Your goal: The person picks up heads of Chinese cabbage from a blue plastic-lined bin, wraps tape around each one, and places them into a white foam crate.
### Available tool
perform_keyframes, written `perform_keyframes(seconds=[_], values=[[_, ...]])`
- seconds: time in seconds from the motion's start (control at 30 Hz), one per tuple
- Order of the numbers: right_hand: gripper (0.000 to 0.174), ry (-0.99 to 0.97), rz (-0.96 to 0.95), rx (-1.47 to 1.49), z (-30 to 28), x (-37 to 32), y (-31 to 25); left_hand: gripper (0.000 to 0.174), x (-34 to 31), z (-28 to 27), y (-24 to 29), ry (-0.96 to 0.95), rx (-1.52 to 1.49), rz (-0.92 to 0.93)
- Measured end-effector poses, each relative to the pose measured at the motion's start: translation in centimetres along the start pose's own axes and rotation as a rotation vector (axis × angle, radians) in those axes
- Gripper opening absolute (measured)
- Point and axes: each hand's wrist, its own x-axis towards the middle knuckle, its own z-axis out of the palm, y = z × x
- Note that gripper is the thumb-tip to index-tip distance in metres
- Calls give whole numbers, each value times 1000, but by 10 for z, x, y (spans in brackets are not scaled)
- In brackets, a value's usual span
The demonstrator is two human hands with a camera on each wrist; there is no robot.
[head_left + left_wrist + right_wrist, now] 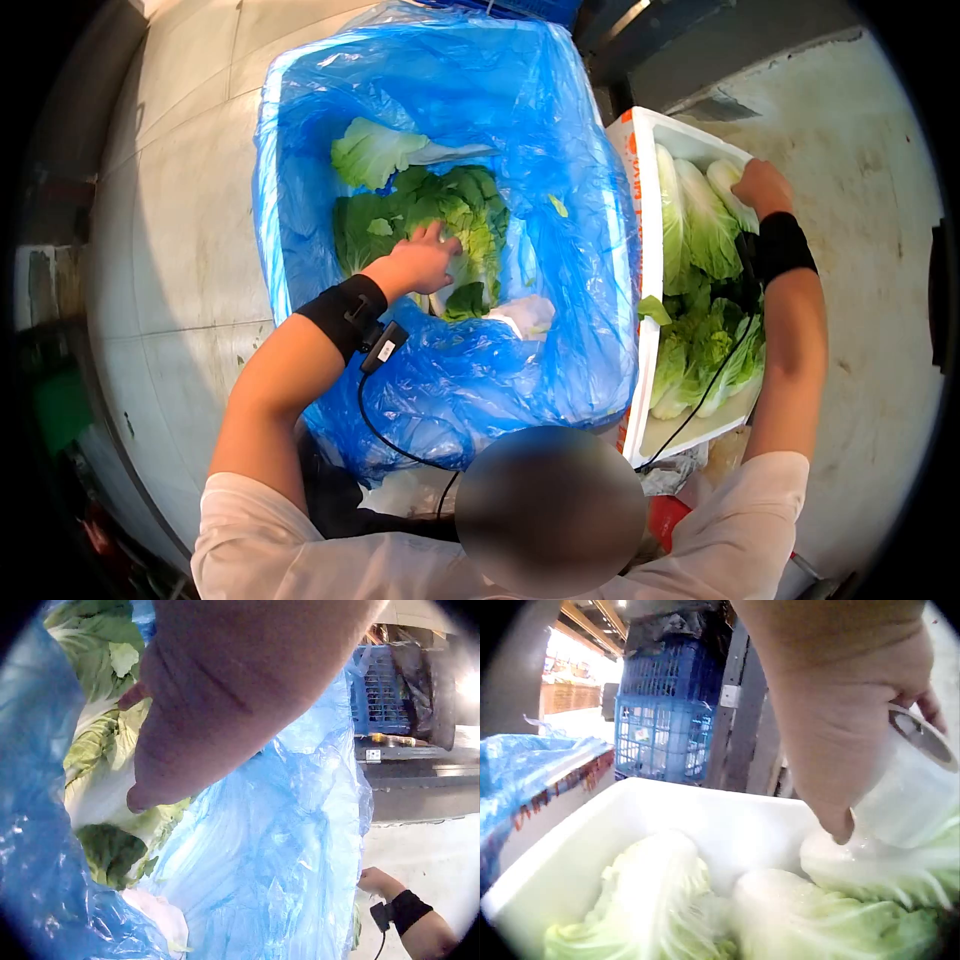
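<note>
Inside the blue-lined box, my left hand [425,260] rests over loose cabbage leaves [475,205], fingers spread and slightly bent. From the left wrist, the left hand [217,697] covers part of the green leaves and a white stalk [105,799]. My right hand [763,187] is at the far right corner of a white foam box [648,250] filled with napa cabbages [708,225]. Close up, the right hand [840,727] grips a whitish translucent roll [907,799] with a brown inner rim. Its thumb is just above a cabbage [855,870].
Blue plastic film [420,390] lines the larger box and drapes over its rim. A pale leaf [370,152] lies toward its far side, a white scrap [525,315] nearer. Stacked blue crates [664,712] stand beyond the foam box. Black cables [375,425] run from both wrists.
</note>
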Motion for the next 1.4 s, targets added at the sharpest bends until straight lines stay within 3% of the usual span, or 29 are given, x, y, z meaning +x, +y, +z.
perform_keyframes(seconds=[0.03,0.1,0.17,0.3,0.37,0.43,0.5,0.57,0.6,0.7,0.77,0.83,0.9,0.97,1.03,1.07,1.13,1.23,1.27,1.37,1.4], values=[[41,71,10,23,5,2,0,62,-2,-1,1,83,7,-31],[43,182,-20,91,9,-6,-11,66,0,-1,0,70,17,-93],[44,433,-226,466,-5,-45,-33,69,5,8,-5,63,-100,-86],[30,123,-598,1429,-15,-133,-91,72,2,3,-2,50,40,-83],[29,-56,-692,1529,-30,-190,-120,67,-1,4,3,100,107,-69],[31,-35,-835,1421,-14,-222,-149,58,-4,1,10,281,182,226],[32,-91,-846,1401,-1,-245,-172,55,0,12,13,280,154,346],[33,-150,-858,1381,18,-252,-187,51,2,23,13,431,236,616],[34,-153,-779,1410,30,-252,-195,50,-1,24,13,310,264,572],[37,-159,-648,1445,64,-240,-206,48,-4,21,16,185,333,505],[40,-271,-466,1642,74,-232,-206,49,0,19,21,146,399,491],[32,-177,-500,1629,61,-232,-200,45,0,14,32,129,304,404],[32,-329,-498,1831,53,-233,-196,41,12,19,40,163,334,424],[31,-281,-522,1805,54,-230,-195,38,26,23,42,200,367,433],[31,-429,-418,2007,53,-230,-194,30,43,24,45,276,487,682],[31,-424,-411,2011,54,-231,-194,30,52,25,48,274,491,688],[31,-488,-445,2032,54,-231,-192,35,67,29,53,-43,456,629],[31,-435,-483,1990,53,-229,-191,41,72,32,63,-9,475,622],[31,-416,-498,1967,54,-230,-191,47,79,31,72,-231,589,544],[31,-346,-519,1958,54,-230,-191,49,100,76,49,-118,414,595],[31,-338,-518,1966,54,-231,-191,49,105,82,46,-129,541,602]])
